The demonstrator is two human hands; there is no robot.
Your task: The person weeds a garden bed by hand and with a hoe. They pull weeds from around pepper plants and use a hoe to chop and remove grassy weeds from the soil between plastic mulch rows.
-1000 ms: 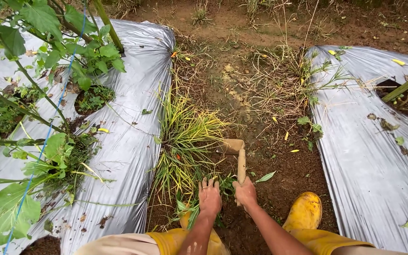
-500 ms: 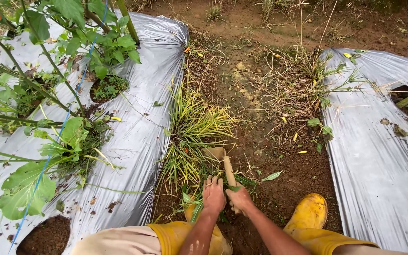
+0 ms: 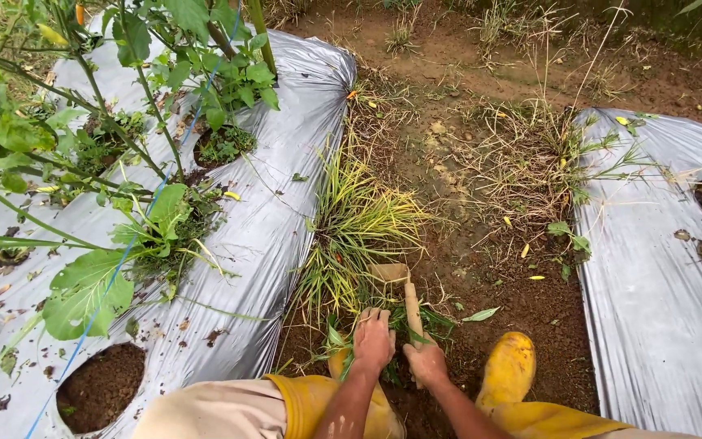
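I look down a dirt furrow between two beds covered in silver plastic. My right hand is shut on the wooden handle of a small hand hoe, whose blade is sunk at the base of a clump of yellow-green grass. My left hand presses down on cut green grass blades beside the handle, fingers closed over them. Both forearms reach forward from the bottom edge. Yellow rubber boots stand on the soil on either side of my hands.
The left plastic-covered bed holds leafy plants, a blue string and round planting holes. The right plastic-covered bed lies past the boot. Dry weeds and bare brown soil fill the furrow ahead.
The view has shifted so everything sits further right and lower. The hoe was drawn back toward me, and both hands stay low at the grass clump.
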